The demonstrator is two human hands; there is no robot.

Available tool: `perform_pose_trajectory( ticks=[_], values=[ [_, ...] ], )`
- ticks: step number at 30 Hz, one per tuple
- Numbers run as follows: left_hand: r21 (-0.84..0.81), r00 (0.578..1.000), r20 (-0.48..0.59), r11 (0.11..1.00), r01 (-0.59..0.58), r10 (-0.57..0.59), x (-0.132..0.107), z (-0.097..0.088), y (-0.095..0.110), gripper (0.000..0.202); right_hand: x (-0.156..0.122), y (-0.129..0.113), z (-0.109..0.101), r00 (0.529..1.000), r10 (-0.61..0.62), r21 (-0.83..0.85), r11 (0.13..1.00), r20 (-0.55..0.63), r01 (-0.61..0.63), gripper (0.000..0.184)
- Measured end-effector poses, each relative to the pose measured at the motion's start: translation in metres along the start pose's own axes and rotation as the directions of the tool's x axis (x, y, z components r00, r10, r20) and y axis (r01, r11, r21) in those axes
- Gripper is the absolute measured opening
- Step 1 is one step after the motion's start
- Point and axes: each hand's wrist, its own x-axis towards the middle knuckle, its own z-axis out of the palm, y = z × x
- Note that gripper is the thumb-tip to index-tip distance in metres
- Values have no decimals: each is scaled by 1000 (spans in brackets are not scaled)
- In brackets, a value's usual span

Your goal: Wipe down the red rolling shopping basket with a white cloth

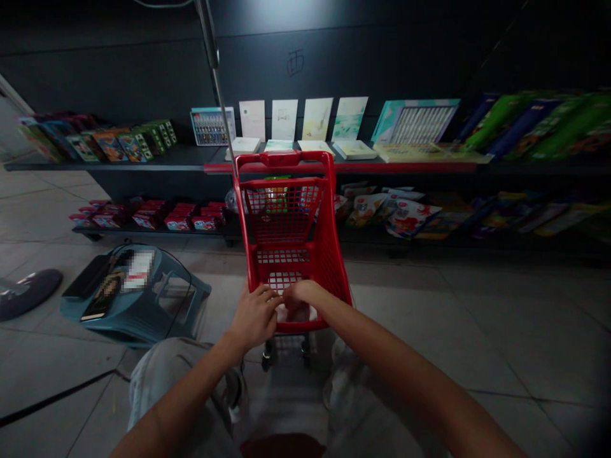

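A small red shopping cart (pixel 338 254) stands directly before me, its basket open at the top. My left hand (pixel 258 312) lies at the near left rim, fingers stretched toward the basket's inside. Bent at the wrist, my right hand (pixel 300 298) reaches down into the near end of the basket, close to the left fingertips. Its fingers point downward and are dark and blurred, so I cannot make out what they hold. Something pale pinkish (pixel 282 313) shows low in the cart by both hands.
A dark shelf (pixel 167 156) behind the cart bears upright cards, marker sets and small boxes. Snack bags (pixel 410 216) and red packets (pixel 179 216) fill the lower shelf. To the left, a blue-grey stool (pixel 169 305) carries a phone (pixel 101 299). A metal pole (pixel 220 95) rises by the cart.
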Motion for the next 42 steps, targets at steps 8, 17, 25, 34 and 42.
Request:
perform_pose_trajectory(
  ticks=[8, 17, 25, 34, 42],
  values=[
    [-11, 999, 32, 999, -31, 31, 0, -3, -13, 35, -32, 4, -8, 996, 51, -38, 998, -69, -53, 62],
    [-30, 983, -172, 997, -68, 62, 2, -20, -28, 29, -37, 9, 18, 997, -29, -76, 997, -65, 24, 64],
    [23, 976, -158, 988, -151, 152, 8, 5, -3, 43, -46, 36, 31, 939, 134, -138, 973, -317, -186, 39],
    [-67, 828, -16, 826, -560, 560, 18, 17, 28, 25, -76, 122, 30, 744, 60, -237, 928, -665, -287, 33],
    [121, 906, -36, 902, -415, 422, 55, -3, -7, 37, -69, 155, 38, 729, 20, -289, 910, -685, -296, 28]
  ],
)
